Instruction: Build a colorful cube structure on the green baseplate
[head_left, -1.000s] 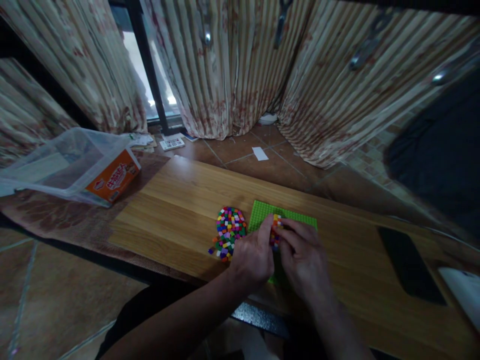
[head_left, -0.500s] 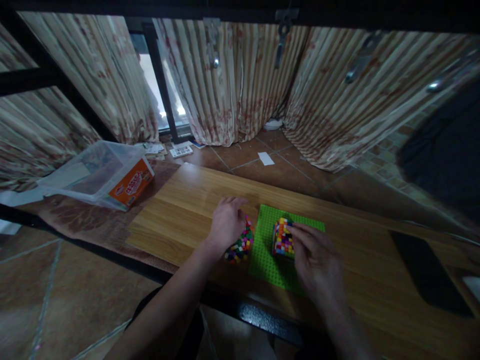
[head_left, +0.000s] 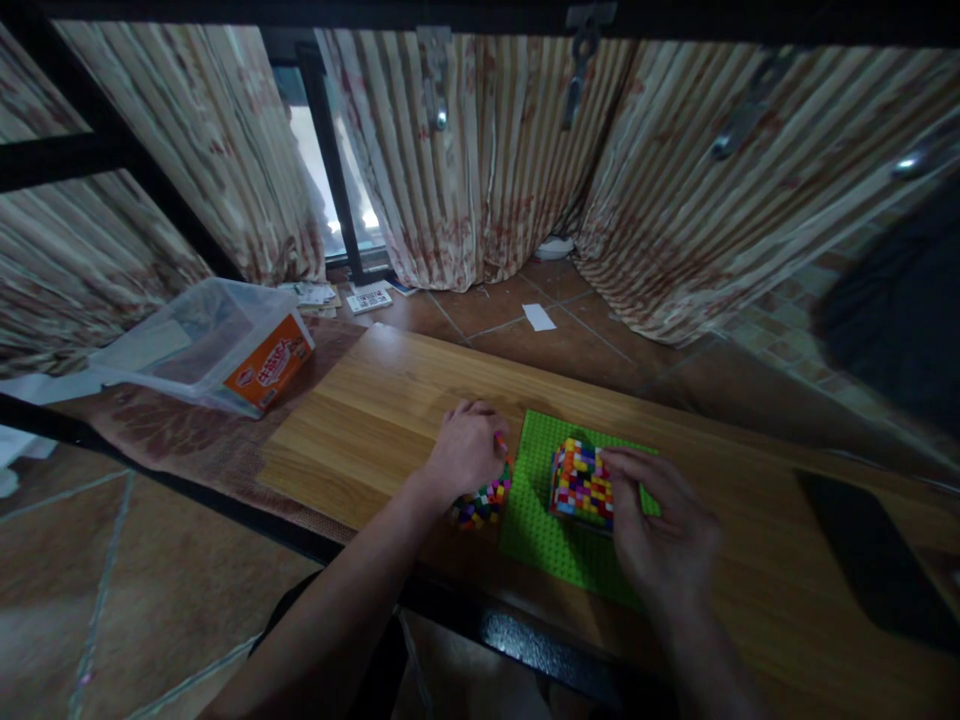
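A green studded baseplate (head_left: 544, 530) lies on the wooden tabletop (head_left: 375, 410). On it stands a block of many-coloured small bricks (head_left: 581, 483). My right hand (head_left: 660, 530) rests against the block's right side, fingers curled round it. My left hand (head_left: 466, 450) lies on a pile of loose coloured bricks (head_left: 480, 503) just left of the plate, fingers bent down into the pile; what they pinch is hidden.
A clear plastic box (head_left: 206, 345) with an orange label lies on a patterned cloth at the far left. A dark phone (head_left: 870, 565) lies at the right. Striped curtains (head_left: 480, 160) hang behind, over a tiled floor.
My left hand left the brick block and moved left onto the loose pile. My right hand shifted to the block's right side, uncovering the block. The view has tilted up slightly.
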